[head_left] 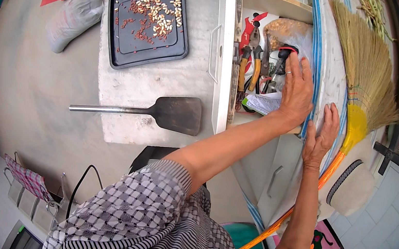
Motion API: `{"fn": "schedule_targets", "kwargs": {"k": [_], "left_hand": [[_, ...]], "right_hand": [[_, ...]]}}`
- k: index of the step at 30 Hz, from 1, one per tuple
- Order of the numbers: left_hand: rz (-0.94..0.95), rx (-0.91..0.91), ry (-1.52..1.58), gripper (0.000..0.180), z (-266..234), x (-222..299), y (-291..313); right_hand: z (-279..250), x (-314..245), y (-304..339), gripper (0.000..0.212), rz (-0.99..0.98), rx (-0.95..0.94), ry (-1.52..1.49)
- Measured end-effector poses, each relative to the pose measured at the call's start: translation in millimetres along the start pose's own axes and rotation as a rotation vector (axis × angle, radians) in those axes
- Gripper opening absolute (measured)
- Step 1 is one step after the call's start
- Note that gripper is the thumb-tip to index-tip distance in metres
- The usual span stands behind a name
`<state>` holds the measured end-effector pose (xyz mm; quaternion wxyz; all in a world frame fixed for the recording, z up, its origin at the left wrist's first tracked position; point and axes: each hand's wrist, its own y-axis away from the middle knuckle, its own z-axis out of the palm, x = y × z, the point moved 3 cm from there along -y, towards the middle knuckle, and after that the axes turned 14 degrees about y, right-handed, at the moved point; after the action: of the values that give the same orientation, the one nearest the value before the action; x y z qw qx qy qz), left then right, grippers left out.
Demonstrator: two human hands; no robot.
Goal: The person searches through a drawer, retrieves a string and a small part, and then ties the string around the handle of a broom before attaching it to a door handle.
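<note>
My left hand (pixel 296 90) reaches over an open drawer (pixel 276 1), its fingers stretched out and lying near a black item with a red rim (pixel 288 50). Under and around it in the drawer are pliers with yellow-brown handles (pixel 256 70), other hand tools, a clear plastic bag of tan pieces (pixel 282 29) and folded printed paper (pixel 264 102). What lies beneath the palm is hidden. My right hand (pixel 321 138), fingers extended, rests on the blue-and-white striped cloth (pixel 319 18) beside the drawer. Neither hand visibly grips anything.
On the tabletop at left sit a black tray (pixel 142 55) of nuts and reddish skins, a metal shovel (pixel 177 114) and a filled pale plastic bag (pixel 75 16). A straw broom (pixel 369 73) with an orange handle and a pale hat (pixel 354 188) lie at right.
</note>
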<state>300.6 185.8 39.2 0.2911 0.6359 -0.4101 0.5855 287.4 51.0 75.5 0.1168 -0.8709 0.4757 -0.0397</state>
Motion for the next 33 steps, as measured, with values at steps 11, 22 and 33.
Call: {"fn": "schedule_targets", "kwargs": {"k": [11,22,33], "left_hand": [[0.135,0.047,-0.107,0.072,9,-2,1],[0.341,-0.308,-0.804,0.029,-102,-42,-78],[0.922,-0.827,-0.585,0.041,-64,-10,-19]], "right_hand": [[1,-1,-1,0.048,-0.010,-0.003,-0.019],[-1,0,0,0.050,0.029,0.019,0.015],[-2,4,1,0.050,0.022,0.044,-0.013]]}}
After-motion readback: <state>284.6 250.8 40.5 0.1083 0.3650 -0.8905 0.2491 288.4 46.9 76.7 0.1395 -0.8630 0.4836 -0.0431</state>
